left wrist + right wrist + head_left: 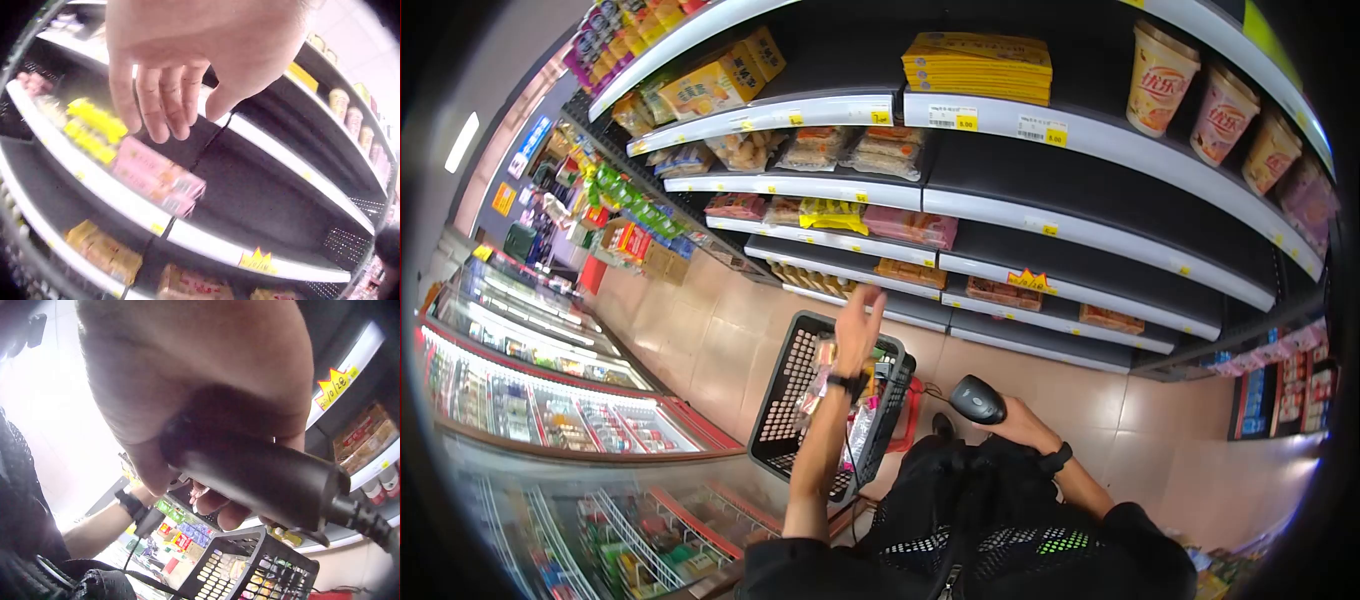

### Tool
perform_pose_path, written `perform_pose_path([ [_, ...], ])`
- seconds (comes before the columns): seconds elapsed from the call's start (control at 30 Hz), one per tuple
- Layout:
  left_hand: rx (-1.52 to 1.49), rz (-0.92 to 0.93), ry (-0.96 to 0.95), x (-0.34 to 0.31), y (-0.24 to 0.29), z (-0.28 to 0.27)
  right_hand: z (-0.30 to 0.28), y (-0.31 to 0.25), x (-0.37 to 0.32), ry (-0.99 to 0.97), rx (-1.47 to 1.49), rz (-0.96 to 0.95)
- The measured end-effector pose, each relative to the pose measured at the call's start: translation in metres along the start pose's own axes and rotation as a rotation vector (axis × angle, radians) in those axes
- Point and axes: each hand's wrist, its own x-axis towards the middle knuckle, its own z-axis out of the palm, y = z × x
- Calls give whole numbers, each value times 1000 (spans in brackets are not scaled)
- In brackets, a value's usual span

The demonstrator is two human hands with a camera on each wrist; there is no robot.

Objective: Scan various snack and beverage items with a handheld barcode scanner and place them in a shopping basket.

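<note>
My left hand [859,330] is empty, its fingers loosely bent, above the basket and in front of the shelves. In the left wrist view the hand [200,56] overlaps a shelf with pink boxes [153,178] and bright yellow packs [94,128], its fingertips pointing down towards them. My right hand [1022,424] grips a black handheld barcode scanner [977,400] in front of my body. In the right wrist view the fingers wrap round the scanner's handle [250,475], and a cable leaves its end.
A grey shopping basket [775,400] holding packaged goods stands below my left arm. Shelves with price labels curve ahead, carrying yellow boxes [977,68] and drink cups [1162,80]. Glass-topped freezers [580,400] line the left side. The tiled floor [710,310] runs between.
</note>
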Motion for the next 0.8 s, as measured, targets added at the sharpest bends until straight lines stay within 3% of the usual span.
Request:
perform_pose_path([
  [0.03, 7, 4, -27, 32, 20, 2, -6, 3, -4, -21, -5, -13],
  [0.07, 119, 125, 19, 62, 41, 0, -13, 6, -7, 12, -34, 7],
  [0.17, 242, 386, 295, 150, 83, 11, -39, -11, -15, 44, -28, 33],
  [0.2, 286, 374, 336, 175, 91, 14, -45, -5, -20, 90, 29, 112],
  [0.23, 371, 198, 183, 197, 100, 13, -54, -3, -24, 136, 80, 190],
  [0.27, 425, 173, 204, 216, 98, 21, -61, -9, -28, 175, 158, 132],
  [0.3, 472, 152, 215, 231, 91, 34, -67, 19, -29, 247, 81, 43],
  [0.37, 388, 79, 51, 249, 86, 48, -84, 20, -36, 272, 91, 131],
  [0.4, 570, 114, 163, 265, 57, 75, -93, 18, -38, 266, 93, 122],
  [0.5, 846, 42, 168, 253, 65, 87, -108, 23, -45, 281, 113, 160],
  [0.57, 761, -5, 83, 249, 84, 69, -115, 30, -46, 329, 154, 58],
  [0.63, 743, -128, -63, 250, 96, 58, -121, 30, -49, 316, 166, 84],
  [0.67, 774, -108, 37, 257, 79, 63, -123, 23, -51, 314, 146, 114],
  [0.7, 662, -144, -49, 259, 81, 54, -127, 19, -52, 314, 127, 142],
  [0.8, 684, -185, 14, 264, 70, 60, -132, 30, -48, 300, 86, 105],
])
